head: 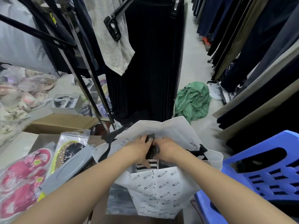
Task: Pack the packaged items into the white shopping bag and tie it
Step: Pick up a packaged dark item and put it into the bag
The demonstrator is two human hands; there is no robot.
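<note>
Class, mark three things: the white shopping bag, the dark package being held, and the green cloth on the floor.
white shopping bag [161, 188]: head view, printed front wall.
dark package [151, 151]: head view, its exposed middle.
green cloth [192, 101]: head view, centre of the heap.

white shopping bag [174, 128] — open, upright | dark packaged item [150, 137] — at its mouth

In the mouth of the white shopping bag [161, 188], the dark packet [152, 153] is largely covered by the left hand [140, 148] and right hand [167, 147]; its kind is indeterminable. Of the striped item [153, 165] only a strip shows (the rest lies below the bag's rim). The pink packages [21, 180] and blue plastic seat [284, 138] are cut by the frame edges. The hanging garments [258, 78] are blurred.
</note>
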